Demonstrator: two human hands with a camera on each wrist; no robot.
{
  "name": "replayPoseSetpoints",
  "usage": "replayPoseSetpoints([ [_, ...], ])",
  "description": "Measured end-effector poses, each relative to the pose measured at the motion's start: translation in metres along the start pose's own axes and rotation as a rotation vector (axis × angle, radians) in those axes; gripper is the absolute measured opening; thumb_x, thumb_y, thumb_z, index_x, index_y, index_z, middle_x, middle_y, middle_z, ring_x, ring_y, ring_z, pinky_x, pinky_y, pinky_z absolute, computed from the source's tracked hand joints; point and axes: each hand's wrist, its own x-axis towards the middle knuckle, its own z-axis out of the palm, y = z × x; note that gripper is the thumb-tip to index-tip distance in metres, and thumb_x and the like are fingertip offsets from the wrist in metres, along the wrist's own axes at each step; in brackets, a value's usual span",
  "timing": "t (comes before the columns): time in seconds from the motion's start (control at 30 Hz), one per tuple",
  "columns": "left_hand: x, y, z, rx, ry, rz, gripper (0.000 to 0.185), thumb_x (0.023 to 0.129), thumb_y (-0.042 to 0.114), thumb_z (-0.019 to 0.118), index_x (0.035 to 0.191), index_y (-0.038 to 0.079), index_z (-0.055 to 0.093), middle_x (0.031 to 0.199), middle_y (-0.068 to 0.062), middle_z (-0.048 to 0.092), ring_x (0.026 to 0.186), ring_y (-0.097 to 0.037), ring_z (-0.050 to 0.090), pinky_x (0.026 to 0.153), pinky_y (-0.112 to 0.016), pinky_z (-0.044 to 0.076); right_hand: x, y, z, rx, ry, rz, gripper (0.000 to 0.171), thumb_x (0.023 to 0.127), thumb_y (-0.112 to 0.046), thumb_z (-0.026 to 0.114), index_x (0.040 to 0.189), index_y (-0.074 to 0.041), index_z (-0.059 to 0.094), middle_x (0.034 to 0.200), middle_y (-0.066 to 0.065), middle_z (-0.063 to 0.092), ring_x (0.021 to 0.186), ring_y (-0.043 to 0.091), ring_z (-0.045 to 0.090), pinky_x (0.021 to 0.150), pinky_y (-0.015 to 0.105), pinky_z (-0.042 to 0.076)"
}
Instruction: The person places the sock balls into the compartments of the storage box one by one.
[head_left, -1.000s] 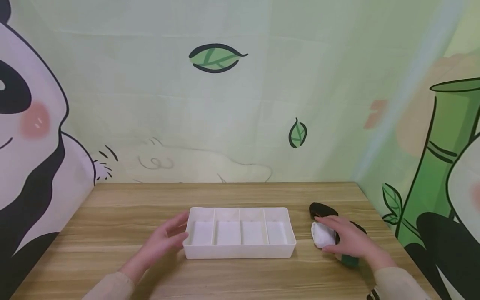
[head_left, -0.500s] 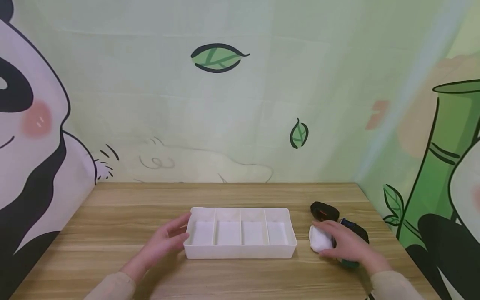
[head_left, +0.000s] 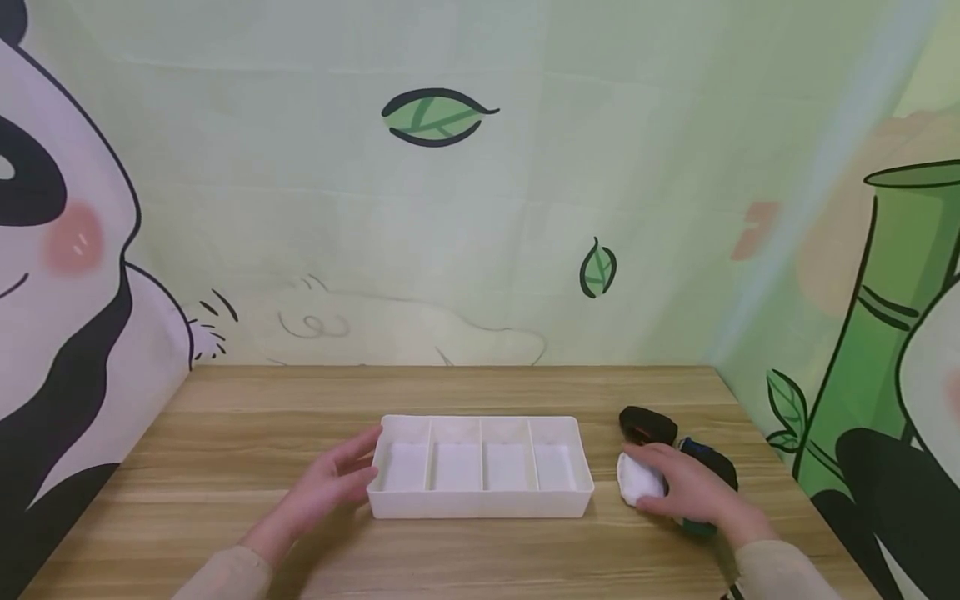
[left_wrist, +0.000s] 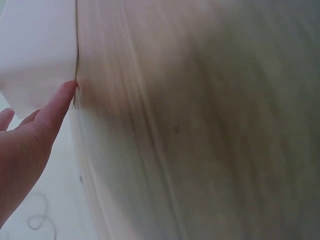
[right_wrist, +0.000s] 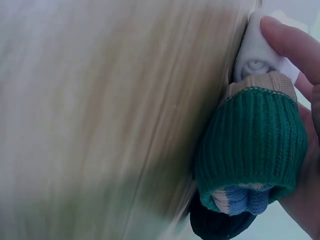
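One white box (head_left: 478, 504) sits on the wood-grain counter (head_left: 450, 562), long side toward the person, so its four compartments look easy to get at from above. Left hand (head_left: 330, 475) is at the box's left end, fingers fairly straight and spread, tips touching but not wrapped round anything. I'd guess that's just to steady it.

Right hand (head_left: 693, 487) is off past the other end with a half-curled pinch on a white roll (head_left: 637, 481), thumb on the near side, fingers on the far side. Makes sense imo, since squeezing across the sides should stop soft stuff unrolling. The roll is near the box but apart from it. Can't tell whether it's fully resting on the counter.

Looks-wise it's plain white fabric with a round fold showing at one end. Next to it is a green roll (right_wrist: 252, 137), chunky ribbed knit, beige band, blue-and-white bits poking out. Beyond the pinch lies a black bundle (head_left: 647, 425), plus a dark bundle (head_left: 712, 462) with a bluish edge, partly hidden. Probably clustered there for easy reach.
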Motion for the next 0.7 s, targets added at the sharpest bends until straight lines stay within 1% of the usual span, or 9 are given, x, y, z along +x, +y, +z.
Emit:
replayPoseSetpoints([
  [0.17, 0.0, -0.0004, 0.0009, -0.007, -0.005, -0.001, 0.065, 0.098, 0.008, 0.06, 0.155, 0.003, 0.03, 0.158, -0.025, 0.025, 0.136, -0.05, 0.035, 0.096, -0.043, 0.052, 0.0004, -0.0004, 0.0017, -0.011, 0.015, -0.024, 0.067, 0.078, -0.027, 0.085, 0.134, -0.001, 0.058, 0.121, 0.018, 0.061, 0.106, 0.032, 0.06, 0.085, 0.047, 0.053],
  [0.37, -0.0009, 0.0001, 0.0025, -0.014, 0.002, -0.002, 0.065, 0.097, 0.007, 0.06, 0.155, 0.004, 0.03, 0.158, -0.025, 0.024, 0.136, -0.049, 0.036, 0.094, -0.039, 0.053, 0.0001, -0.0005, 0.0025, -0.014, 0.016, -0.011, 0.067, 0.078, -0.026, 0.084, 0.135, -0.002, 0.058, 0.121, 0.016, 0.061, 0.105, 0.029, 0.06, 0.087, 0.047, 0.053],
  [0.57, -0.0013, 0.0028, 0.0053, -0.006, 0.022, -0.006, 0.064, 0.097, 0.005, 0.059, 0.154, 0.003, 0.03, 0.157, -0.026, 0.025, 0.135, -0.05, 0.037, 0.093, -0.04, 0.054, 0.0001, -0.0023, 0.0019, -0.012, 0.039, 0.005, 0.067, 0.078, -0.027, 0.085, 0.135, -0.003, 0.059, 0.122, 0.016, 0.061, 0.105, 0.029, 0.061, 0.086, 0.047, 0.053],
  [0.7, -0.0009, 0.004, 0.006, -0.005, 0.029, -0.013, 0.064, 0.097, 0.004, 0.059, 0.154, 0.002, 0.03, 0.157, -0.026, 0.025, 0.135, -0.05, 0.036, 0.093, -0.041, 0.054, 0.0005, -0.0034, 0.0003, 0.015, 0.057, 0.026, 0.066, 0.079, -0.028, 0.084, 0.135, -0.003, 0.059, 0.124, 0.018, 0.06, 0.106, 0.031, 0.061, 0.086, 0.048, 0.053],
])
